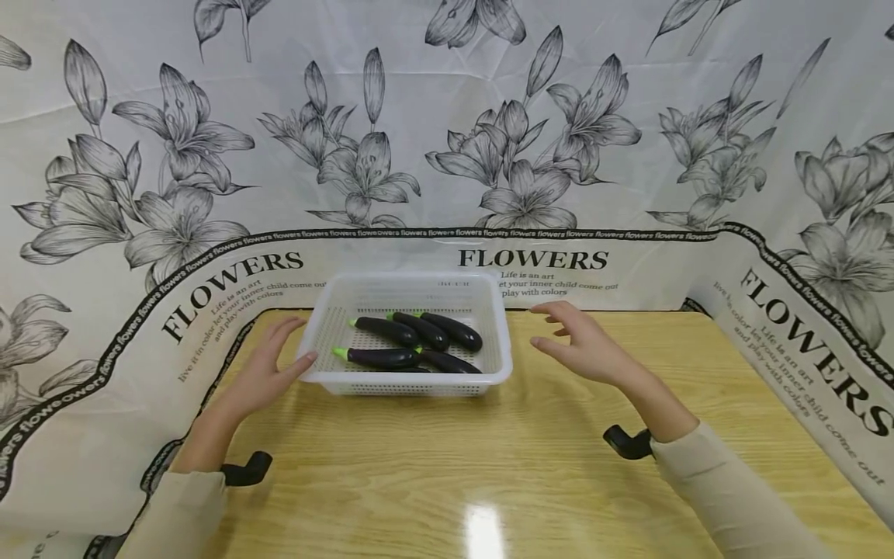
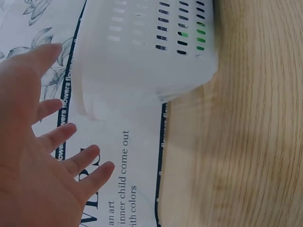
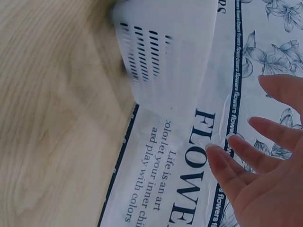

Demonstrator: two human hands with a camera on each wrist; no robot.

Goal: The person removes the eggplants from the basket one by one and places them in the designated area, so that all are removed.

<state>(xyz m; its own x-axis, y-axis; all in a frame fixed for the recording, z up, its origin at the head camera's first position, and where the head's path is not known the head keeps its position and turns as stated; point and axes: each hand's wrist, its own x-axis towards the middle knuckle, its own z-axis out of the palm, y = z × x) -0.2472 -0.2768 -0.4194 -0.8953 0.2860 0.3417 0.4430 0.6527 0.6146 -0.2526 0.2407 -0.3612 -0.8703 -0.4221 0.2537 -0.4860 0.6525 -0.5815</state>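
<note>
A white plastic basket point(image 1: 412, 379) with slotted walls stands at the back of the wooden table. In it lie several dark purple eggplants point(image 1: 380, 357) with bright green stem ends. My left hand point(image 1: 265, 373) is at the basket's left side, thumb tip right at the rim in the head view, fingers spread. The left wrist view shows this hand point(image 2: 42, 142) with its fingers extended beside the basket wall point(image 2: 137, 61). To the right of the basket, apart from it, my right hand point(image 1: 580, 341) hovers with loosely bent fingers and nothing in them.
The wood-grain table point(image 1: 419, 466) spreads out in front of the basket. A white cloth point(image 1: 447, 178) printed with flowers and lettering hangs behind and along both sides. Each wrist carries a black camera mount, such as the right one point(image 1: 626, 442).
</note>
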